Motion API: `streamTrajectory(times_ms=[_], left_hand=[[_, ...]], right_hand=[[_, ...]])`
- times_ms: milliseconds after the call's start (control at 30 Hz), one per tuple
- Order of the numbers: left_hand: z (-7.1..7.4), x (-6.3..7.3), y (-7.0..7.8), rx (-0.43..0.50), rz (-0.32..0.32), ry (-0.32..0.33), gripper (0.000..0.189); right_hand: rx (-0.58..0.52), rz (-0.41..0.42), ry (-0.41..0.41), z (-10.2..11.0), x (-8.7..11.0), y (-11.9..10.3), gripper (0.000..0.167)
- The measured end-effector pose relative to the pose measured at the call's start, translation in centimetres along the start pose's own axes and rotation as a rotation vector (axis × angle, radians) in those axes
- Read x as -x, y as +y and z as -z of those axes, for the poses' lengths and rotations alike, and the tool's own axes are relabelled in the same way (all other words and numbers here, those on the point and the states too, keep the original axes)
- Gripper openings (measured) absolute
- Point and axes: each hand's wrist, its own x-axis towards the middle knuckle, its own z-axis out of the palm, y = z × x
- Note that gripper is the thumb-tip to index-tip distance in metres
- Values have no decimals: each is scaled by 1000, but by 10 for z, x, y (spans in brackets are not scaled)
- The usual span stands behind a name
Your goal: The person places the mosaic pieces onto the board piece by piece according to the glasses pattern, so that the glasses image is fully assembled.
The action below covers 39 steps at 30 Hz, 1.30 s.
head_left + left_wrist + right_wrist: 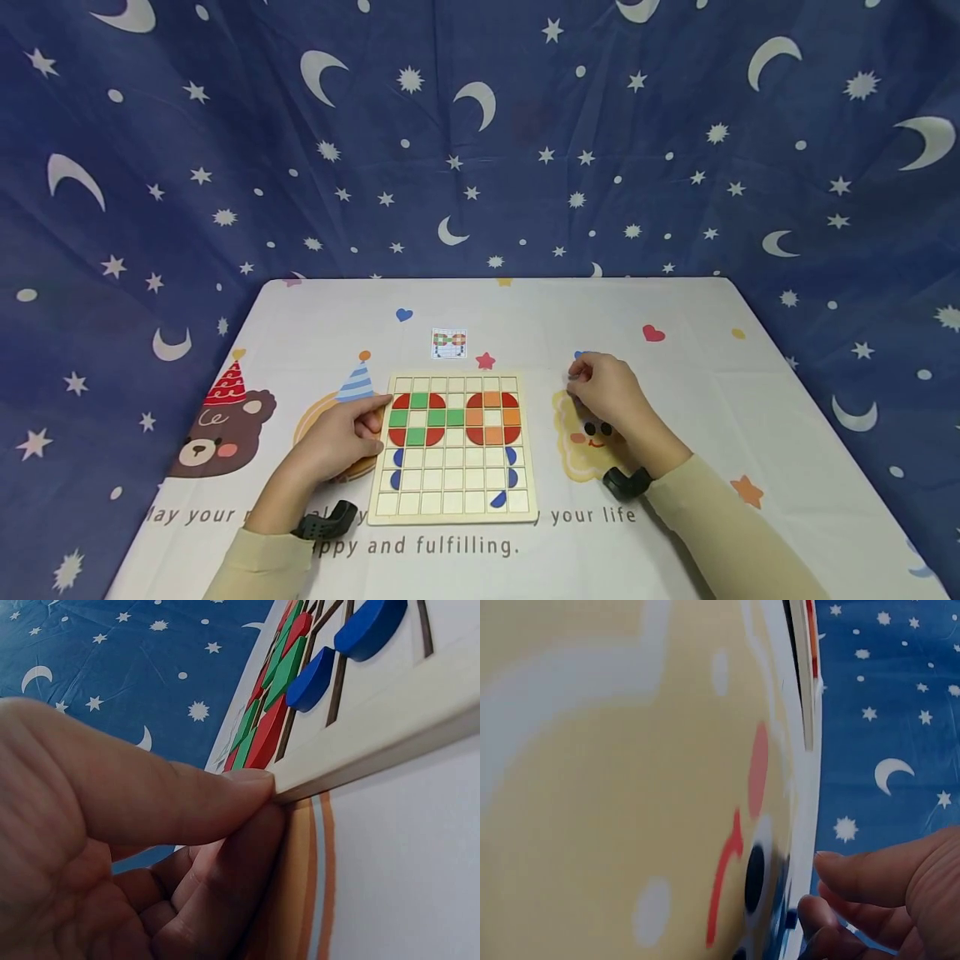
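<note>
A square wooden grid board (pixel 454 479) lies on the table. Red corner pieces with green tiles (pixel 437 417) form one ring on it, and red pieces with orange tiles (pixel 491 436) form another. Several blue half-round pieces (pixel 512 456) sit along the lower sides and at the lower right. My left hand (pixel 333 437) holds the board's left edge, with fingertips right at the rim in the left wrist view. To the right of the board, my right hand (pixel 607 392) has its thumb and fingers bent close over the cloth. A small blue bit (pixel 791 919) shows beside its fingertips; I cannot tell whether it is held.
A small pattern card (pixel 449 343) with a similar coloured design lies behind the board. The white tablecloth (pixel 525 312) has printed characters, hearts, stars and lettering. A blue curtain (pixel 517 217) with moons and stars stands behind the table.
</note>
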Motion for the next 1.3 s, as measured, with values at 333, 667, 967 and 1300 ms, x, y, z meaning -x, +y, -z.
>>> streamTrajectory(times_ms=[333, 667, 967, 1300], left_hand=[[0, 0, 0, 2, -4, -1, 73], [0, -1, -1, 16, -7, -8, 73], [-1, 0, -1, 21, -5, -11, 72], [0, 0, 1, 8, 5, -9, 73]], right_hand=[[32, -33, 1, 9, -14, 16, 19], [50, 31, -109, 11, -31, 29, 32], [63, 34, -122, 13, -35, 29, 17], [100, 33, -120, 9, -33, 23, 8]])
